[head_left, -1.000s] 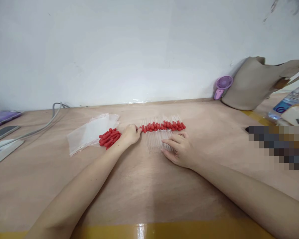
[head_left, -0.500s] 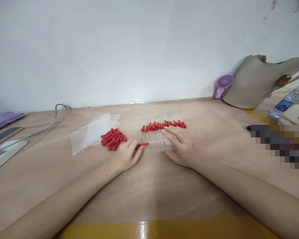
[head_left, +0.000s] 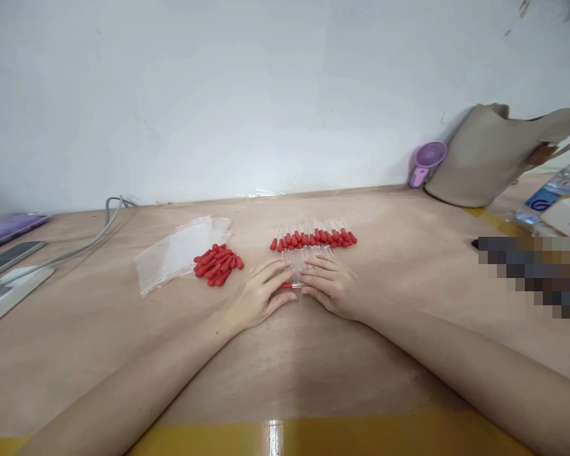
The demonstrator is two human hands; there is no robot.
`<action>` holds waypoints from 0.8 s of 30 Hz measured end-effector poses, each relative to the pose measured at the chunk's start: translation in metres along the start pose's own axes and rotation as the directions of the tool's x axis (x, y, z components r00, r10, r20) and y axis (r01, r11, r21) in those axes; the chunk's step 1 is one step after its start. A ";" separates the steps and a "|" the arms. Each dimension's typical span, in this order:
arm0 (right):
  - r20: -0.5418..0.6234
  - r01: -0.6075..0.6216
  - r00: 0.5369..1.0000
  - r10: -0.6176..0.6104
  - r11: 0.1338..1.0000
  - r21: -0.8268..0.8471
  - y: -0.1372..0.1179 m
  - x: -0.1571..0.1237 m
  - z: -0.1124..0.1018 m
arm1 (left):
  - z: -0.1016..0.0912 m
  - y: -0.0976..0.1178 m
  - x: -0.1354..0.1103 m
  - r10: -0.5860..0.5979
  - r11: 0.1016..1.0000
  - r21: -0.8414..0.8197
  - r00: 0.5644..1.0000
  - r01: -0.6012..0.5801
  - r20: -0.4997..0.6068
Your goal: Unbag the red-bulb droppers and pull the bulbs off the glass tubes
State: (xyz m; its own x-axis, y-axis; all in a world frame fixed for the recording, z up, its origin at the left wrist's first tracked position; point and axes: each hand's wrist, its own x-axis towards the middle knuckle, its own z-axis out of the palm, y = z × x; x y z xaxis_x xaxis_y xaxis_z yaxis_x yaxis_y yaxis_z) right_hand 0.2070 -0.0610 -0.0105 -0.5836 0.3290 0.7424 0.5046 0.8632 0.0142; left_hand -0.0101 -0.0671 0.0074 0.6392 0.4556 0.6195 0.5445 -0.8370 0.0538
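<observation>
My left hand holds a red rubber dropper bulb between thumb and fingers. A clear dropper tube runs from that bulb toward my right hand, whose thumb and fingertips close around its other end. Under and behind my fingers lies a row of clear tubes, partly hidden. Just beyond them, several droppers with red bulbs lie side by side, tubes pointing to the wall. Left of my left hand is a pile of loose red bulbs.
Clear plastic zip bags lie under and beside the pile. A grey cable and a phone-like device are at the left. A purple hand fan, a beige bag and a bottle stand at the right.
My left hand has moved slightly right and nearer to me with the bulb. My right hand's fingers have come down and in, so both hands now meet at one dropper.
</observation>
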 end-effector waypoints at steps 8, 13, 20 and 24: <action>-0.029 0.032 0.999 -0.029 0.992 0.121 -0.003 0.002 0.002 | 0.003 0.002 0.002 0.130 0.991 0.030 0.991 -0.129 -0.041; -0.011 0.061 0.998 -0.060 0.981 0.184 -0.005 0.001 0.001 | -0.002 0.006 0.004 0.145 0.989 0.028 0.989 -0.146 0.028; -0.004 0.111 0.994 -0.111 0.988 0.104 -0.008 -0.001 -0.004 | -0.004 0.007 0.002 0.148 0.989 0.018 0.987 -0.149 0.063; -0.028 0.138 0.990 -0.137 0.989 0.058 -0.009 0.000 -0.007 | -0.005 0.008 0.001 0.150 0.988 0.014 0.986 -0.151 0.076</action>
State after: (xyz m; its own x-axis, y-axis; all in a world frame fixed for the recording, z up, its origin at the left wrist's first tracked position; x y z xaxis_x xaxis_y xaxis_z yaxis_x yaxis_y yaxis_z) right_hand 0.2072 -0.0714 -0.0064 -0.6292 0.1971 0.7519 0.3816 0.9210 0.0780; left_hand -0.0078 -0.0743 0.0122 0.7529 0.3470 0.5593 0.4491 -0.8920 -0.0511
